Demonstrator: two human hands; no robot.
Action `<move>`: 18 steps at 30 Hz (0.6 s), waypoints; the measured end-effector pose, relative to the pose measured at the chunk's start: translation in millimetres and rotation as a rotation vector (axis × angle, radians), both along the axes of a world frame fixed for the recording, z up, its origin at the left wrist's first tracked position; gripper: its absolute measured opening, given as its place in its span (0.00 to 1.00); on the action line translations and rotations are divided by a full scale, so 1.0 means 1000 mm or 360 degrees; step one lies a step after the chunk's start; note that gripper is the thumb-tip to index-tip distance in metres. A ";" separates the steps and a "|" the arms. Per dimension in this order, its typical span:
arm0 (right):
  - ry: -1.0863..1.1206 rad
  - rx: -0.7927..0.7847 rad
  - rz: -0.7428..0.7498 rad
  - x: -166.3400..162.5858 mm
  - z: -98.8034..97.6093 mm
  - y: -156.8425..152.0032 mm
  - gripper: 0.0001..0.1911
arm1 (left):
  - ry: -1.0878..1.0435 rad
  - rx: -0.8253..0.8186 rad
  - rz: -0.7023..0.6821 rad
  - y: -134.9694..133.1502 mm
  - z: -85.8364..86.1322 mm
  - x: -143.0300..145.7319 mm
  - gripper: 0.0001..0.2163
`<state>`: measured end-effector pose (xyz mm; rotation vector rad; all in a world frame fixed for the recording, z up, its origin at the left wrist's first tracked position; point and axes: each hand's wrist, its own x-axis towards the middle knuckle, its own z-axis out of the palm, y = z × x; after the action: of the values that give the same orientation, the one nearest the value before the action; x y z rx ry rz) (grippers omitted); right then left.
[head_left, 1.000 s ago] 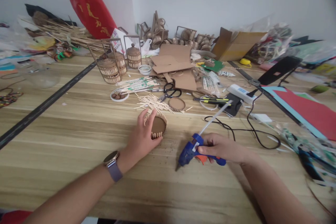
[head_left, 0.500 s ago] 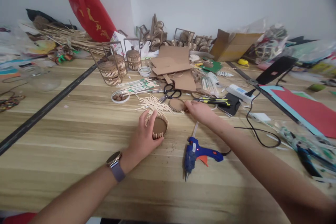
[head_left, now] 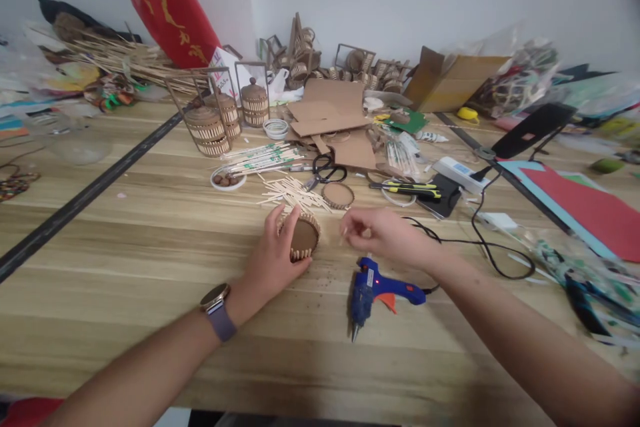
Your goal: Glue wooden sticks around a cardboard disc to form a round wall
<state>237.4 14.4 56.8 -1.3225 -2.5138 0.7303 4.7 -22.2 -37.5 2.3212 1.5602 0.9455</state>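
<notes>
My left hand (head_left: pixel 275 253), with a watch at its wrist, is closed round a small round basket (head_left: pixel 305 237) that has a brown base and a wall of short pale sticks. The basket rests on the table. My right hand (head_left: pixel 367 230) is over the table to its right, fingers loosely curled, a gap between thumb and fingers, and nothing visible held. Just beyond it lies a brown disc with a raised rim (head_left: pixel 338 195). A blue glue gun (head_left: pixel 367 290) lies below my right hand, nozzle toward me, its small red light on.
Behind the basket lie a pile of short sticks (head_left: pixel 290 192), black scissors (head_left: pixel 330 172) and a white dish of brown balls (head_left: pixel 229 179). Lidded stick baskets with handles (head_left: pixel 206 130) stand at back left. Cardboard sheets (head_left: pixel 327 107) and a yellow-black cutter (head_left: pixel 413 191) lie farther back.
My right hand has come away from the rimmed disc, toward me and above the glue gun. The disc stays on the table. My left hand keeps its hold on the basket.
</notes>
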 end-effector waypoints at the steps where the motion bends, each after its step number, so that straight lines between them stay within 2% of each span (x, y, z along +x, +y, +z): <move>1: 0.0049 -0.0034 0.0049 -0.006 0.000 -0.007 0.07 | 0.0000 0.0002 0.0000 0.000 0.000 0.000 0.46; 3: 0.0131 0.0024 0.0191 -0.017 -0.004 -0.015 0.06 | -0.0004 0.0005 -0.0001 0.001 0.000 0.000 0.47; 6: 0.0180 0.0270 0.0344 -0.028 -0.012 -0.014 0.04 | -0.0011 0.0015 -0.0008 0.002 -0.001 0.000 0.47; 9: 0.0132 0.0425 0.0370 -0.032 -0.019 -0.008 0.03 | -0.0007 0.0022 -0.0027 0.002 -0.001 -0.001 0.46; 18: 0.0015 0.0574 0.0440 -0.038 -0.036 0.002 0.04 | -0.0014 0.0004 -0.0045 0.002 0.000 -0.001 0.45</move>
<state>199.3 16.1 20.9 -0.8619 -2.6861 0.3021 4.2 -20.5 -37.9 2.3312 1.5199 0.9500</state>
